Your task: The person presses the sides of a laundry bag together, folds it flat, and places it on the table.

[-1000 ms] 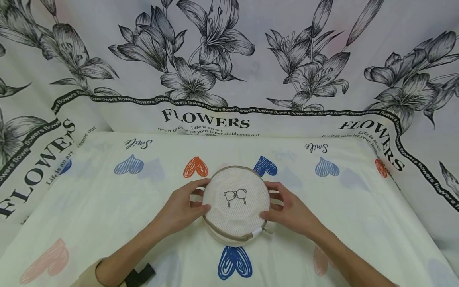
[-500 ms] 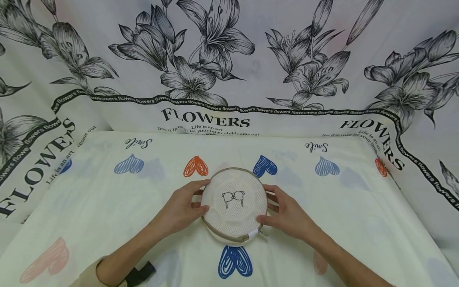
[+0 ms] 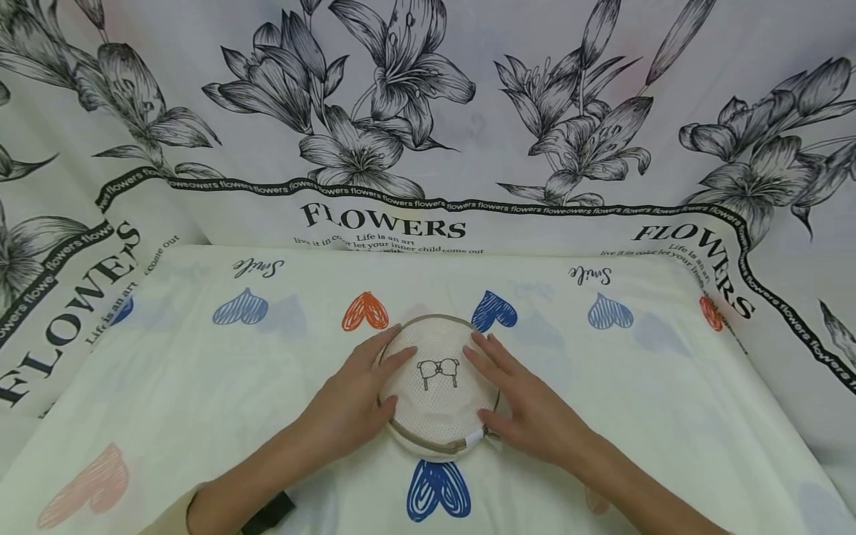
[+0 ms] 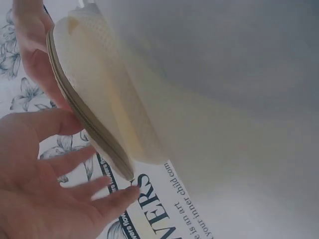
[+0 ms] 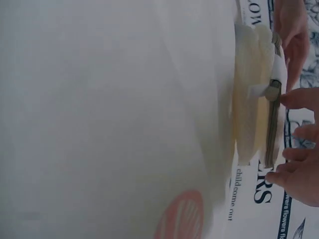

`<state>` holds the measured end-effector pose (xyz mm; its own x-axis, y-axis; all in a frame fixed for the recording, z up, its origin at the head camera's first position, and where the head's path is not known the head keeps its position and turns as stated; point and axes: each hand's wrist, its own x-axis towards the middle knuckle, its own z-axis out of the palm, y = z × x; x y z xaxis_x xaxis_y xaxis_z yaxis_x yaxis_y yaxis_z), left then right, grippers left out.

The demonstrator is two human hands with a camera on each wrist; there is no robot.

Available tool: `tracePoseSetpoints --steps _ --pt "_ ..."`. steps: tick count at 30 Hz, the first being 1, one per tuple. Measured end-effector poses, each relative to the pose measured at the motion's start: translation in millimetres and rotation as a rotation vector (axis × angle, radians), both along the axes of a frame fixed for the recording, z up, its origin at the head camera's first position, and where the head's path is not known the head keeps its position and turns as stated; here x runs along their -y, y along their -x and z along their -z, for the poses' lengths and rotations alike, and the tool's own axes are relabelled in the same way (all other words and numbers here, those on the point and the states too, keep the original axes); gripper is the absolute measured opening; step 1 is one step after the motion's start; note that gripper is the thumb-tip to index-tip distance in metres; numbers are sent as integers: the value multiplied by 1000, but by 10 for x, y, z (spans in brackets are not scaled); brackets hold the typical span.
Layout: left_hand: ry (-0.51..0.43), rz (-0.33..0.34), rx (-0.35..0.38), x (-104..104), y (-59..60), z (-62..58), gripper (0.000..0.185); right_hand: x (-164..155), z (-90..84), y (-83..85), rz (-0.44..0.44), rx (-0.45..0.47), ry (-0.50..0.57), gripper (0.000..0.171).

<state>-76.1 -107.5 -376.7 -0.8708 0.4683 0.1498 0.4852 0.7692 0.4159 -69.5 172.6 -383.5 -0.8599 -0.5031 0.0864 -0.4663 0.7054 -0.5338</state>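
A round white mesh bra wash bag [image 3: 438, 412] sits upright on the cloth, its lid printed with a line drawing of a bra. A brown zip [image 3: 428, 443] runs round the rim, with a white tab [image 3: 473, 437] at the front right. My left hand [image 3: 351, 394] lies at the bag's left side, fingers spread and nearly straight over the rim. At the opposite edge my right hand [image 3: 538, 409] has its fingers extended onto the lid, thumb near the tab. In the left wrist view the bag [image 4: 89, 69] shows edge-on beside the left fingers; the right wrist view shows the zip pull [image 5: 271, 93].
A pale cloth [image 3: 200, 401] printed with hearts and the word Smile covers the surface. Behind it hangs a white curtain [image 3: 468, 163] with black flower drawings and a lettered border.
Both hands have loosened from the bag's sides, and their fingers have spread inward over the lid. The bag has shifted only slightly.
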Motion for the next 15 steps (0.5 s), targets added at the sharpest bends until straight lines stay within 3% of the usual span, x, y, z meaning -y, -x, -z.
tracePoseSetpoints --steps 3,7,15 --pt "51 74 -35 -4 -7 16 72 39 11 -2 -37 -2 -31 81" --pt "96 130 19 -21 -15 23 75 106 23 -21 -80 -51 -144 72" --pt "160 204 38 -10 -6 27 78 188 39 -23 -157 -193 -348 87"
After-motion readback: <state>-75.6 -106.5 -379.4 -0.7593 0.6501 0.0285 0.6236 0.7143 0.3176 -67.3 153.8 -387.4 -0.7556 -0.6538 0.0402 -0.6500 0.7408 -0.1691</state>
